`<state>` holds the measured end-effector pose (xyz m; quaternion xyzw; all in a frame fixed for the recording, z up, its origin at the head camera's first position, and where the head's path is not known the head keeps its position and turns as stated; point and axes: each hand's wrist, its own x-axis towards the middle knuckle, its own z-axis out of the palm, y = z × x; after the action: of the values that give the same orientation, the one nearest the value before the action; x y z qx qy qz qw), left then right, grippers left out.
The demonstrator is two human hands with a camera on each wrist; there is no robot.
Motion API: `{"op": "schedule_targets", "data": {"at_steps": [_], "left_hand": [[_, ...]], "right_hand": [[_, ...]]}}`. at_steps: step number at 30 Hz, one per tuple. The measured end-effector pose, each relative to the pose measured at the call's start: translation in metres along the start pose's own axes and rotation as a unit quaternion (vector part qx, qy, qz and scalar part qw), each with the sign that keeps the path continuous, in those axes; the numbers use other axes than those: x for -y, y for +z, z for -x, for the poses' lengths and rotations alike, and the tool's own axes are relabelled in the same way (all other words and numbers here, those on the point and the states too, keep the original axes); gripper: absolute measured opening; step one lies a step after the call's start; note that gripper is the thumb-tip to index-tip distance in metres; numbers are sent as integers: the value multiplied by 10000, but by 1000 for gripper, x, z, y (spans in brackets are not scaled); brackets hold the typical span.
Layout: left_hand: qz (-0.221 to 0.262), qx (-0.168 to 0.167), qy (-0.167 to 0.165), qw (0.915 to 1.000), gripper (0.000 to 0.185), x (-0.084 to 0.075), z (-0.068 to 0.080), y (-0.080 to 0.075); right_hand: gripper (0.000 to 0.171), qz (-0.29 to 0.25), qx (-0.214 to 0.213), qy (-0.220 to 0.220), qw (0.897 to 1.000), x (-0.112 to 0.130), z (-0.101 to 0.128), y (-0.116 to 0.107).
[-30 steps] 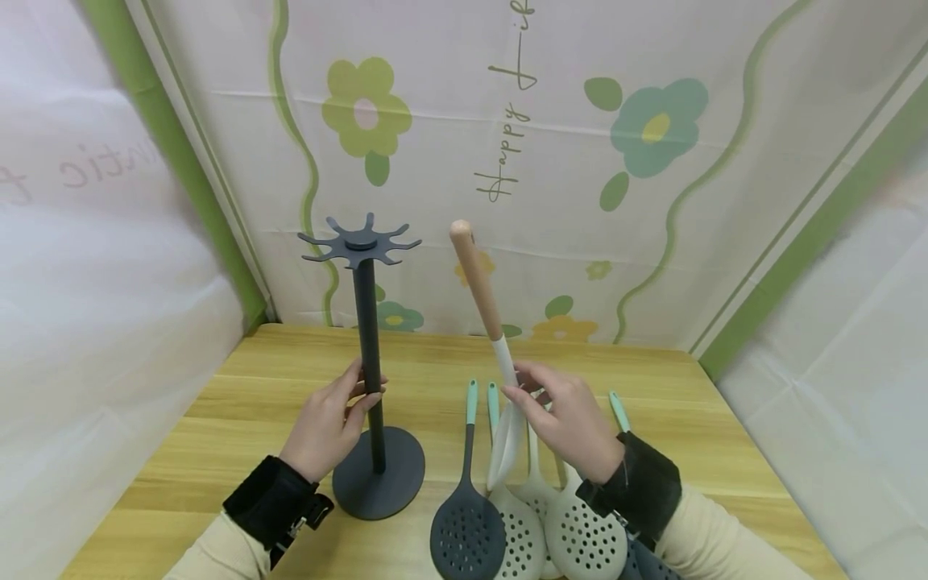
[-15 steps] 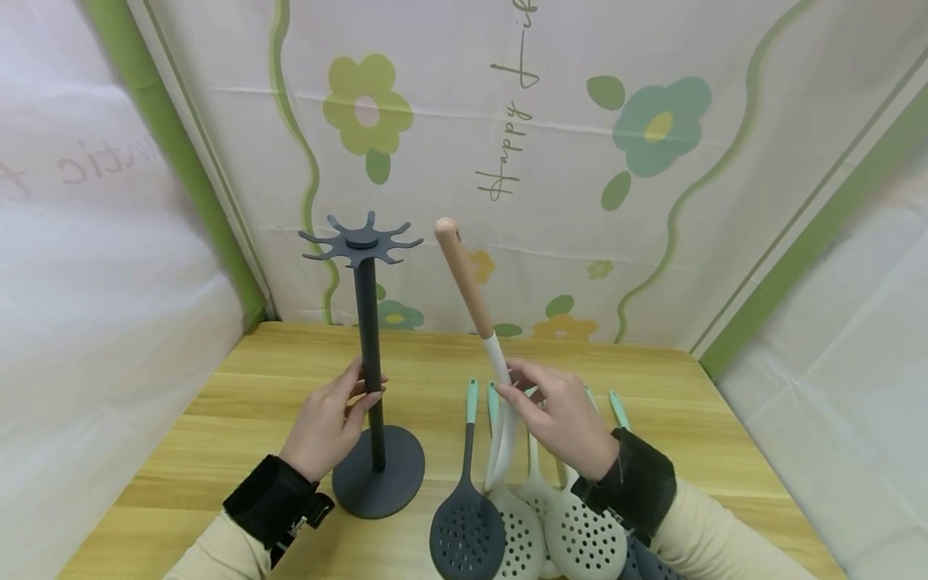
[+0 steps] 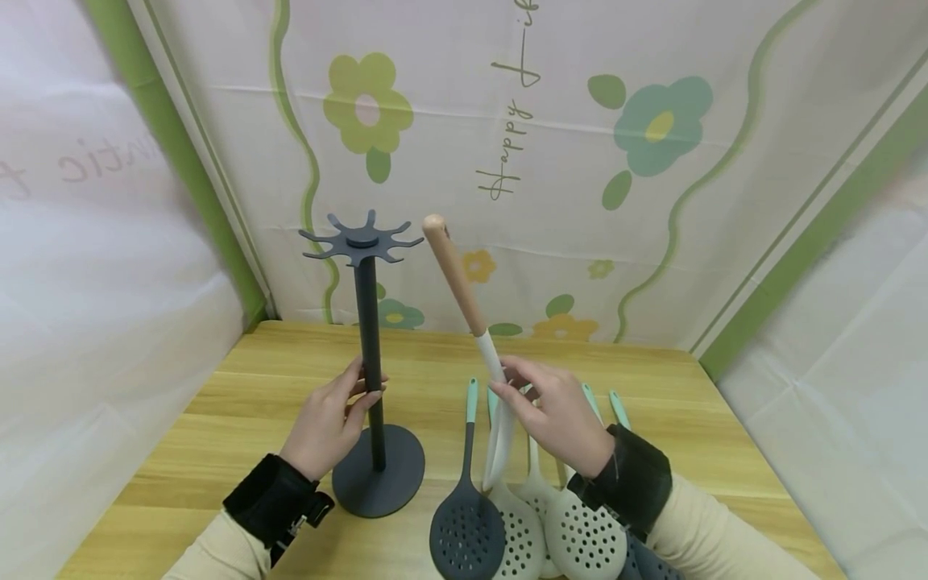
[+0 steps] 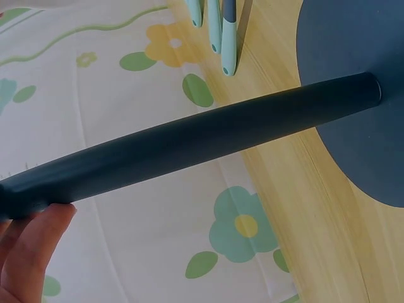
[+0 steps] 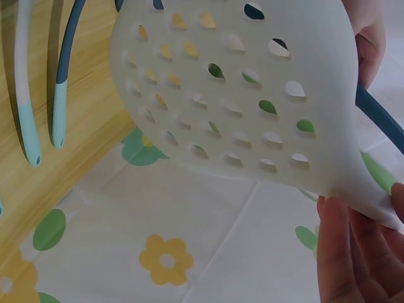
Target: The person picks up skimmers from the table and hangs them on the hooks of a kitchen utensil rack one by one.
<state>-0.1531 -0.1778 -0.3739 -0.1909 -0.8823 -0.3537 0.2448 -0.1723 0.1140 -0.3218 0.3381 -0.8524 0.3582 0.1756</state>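
White perforated skimmer [image 3: 500, 427] with wooden handle is pinched in the right hand [image 3: 558, 419], handle tilted up-left toward the dark stand [image 3: 370, 354]. Left hand [image 3: 326, 427] curls round the stand's pole. Other skimmers [image 3: 507, 524] lie on the wooden table [image 3: 217, 419], near its front edge.

Both hands are bare. The left hand [image 3: 328, 425] and the right hand [image 3: 558, 419] each have a wide black band [image 3: 271, 501] just behind them at the wrist. The left band has a small metal buckle. Behind the bands come long cream sleeves [image 3: 217, 552].
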Motion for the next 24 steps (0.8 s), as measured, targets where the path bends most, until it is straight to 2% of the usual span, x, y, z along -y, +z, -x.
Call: {"op": "schedule_targets", "data": {"at_steps": [24], "left_hand": [[-24, -45, 94, 9999, 38, 2, 1, 1]], "right_hand": [[22, 49, 92, -52, 9999, 3, -3, 3]]}}
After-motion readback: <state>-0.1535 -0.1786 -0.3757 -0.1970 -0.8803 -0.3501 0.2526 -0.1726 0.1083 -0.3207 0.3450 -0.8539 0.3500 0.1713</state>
